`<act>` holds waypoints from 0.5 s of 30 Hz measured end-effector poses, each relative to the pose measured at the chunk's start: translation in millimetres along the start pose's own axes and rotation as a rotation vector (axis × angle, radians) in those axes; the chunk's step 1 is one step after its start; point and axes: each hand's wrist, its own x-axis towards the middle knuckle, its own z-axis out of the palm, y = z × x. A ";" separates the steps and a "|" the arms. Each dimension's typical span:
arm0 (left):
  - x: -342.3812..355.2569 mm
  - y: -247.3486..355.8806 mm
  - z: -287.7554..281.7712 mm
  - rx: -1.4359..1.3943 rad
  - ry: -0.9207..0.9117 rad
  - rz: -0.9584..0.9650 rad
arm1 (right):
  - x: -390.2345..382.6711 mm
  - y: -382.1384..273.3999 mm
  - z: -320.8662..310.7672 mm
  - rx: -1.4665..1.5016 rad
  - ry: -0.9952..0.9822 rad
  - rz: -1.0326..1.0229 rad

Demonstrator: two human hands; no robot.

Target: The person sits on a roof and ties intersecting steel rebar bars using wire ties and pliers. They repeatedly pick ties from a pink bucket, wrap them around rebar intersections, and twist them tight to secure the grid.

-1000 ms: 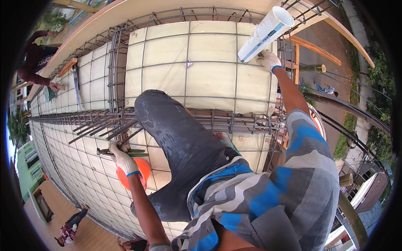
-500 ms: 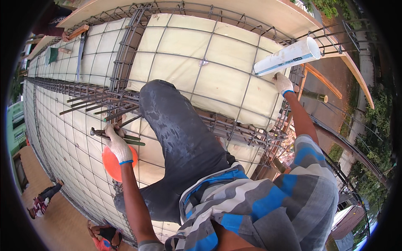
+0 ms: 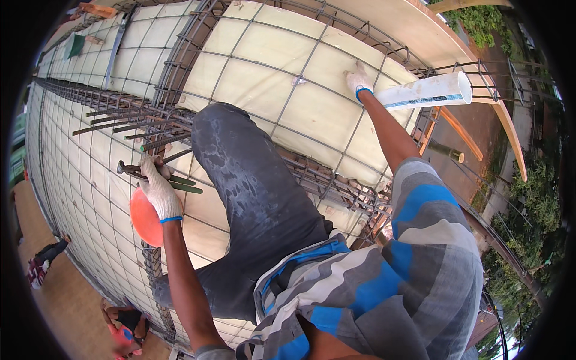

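My left hand (image 3: 159,189), in a white knit glove with a blue cuff, is closed around pincers (image 3: 185,183) with green handles. The dark head of the pincers points left. Partly hidden below that wrist lies a round orange plastic thing (image 3: 144,221). My right hand (image 3: 359,83), gloved the same way, is over a cream panel (image 3: 252,78) covered by steel mesh, fingers stretched forward and nothing visible in them. A white plastic pipe (image 3: 429,93) with a blue printed stripe lies just right of that hand; my right wrist overlaps its near end.
Bundled rebar (image 3: 120,126) juts out left of my bent knee (image 3: 225,138). A wooden form board (image 3: 414,30) curves along the far edge. Beyond the right edge are an orange timber (image 3: 462,132) and a street. People (image 3: 129,327) are at the lower left.
My right hand has moved left, from the underside of the pipe to over the mesh panel. The view has shifted slightly. My left hand keeps hold of the pincers.
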 end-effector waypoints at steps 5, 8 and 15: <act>-13.1 10.4 -16.0 0.035 0.111 0.011 | -1.0 -54.8 -17.4 0.556 -0.094 0.309; -13.2 11.1 -15.2 0.034 0.113 0.003 | -4.0 -61.9 -30.5 0.487 -0.102 0.317; -11.1 10.7 -12.3 0.032 0.109 0.013 | -14.1 -62.7 -50.7 0.491 -0.055 0.308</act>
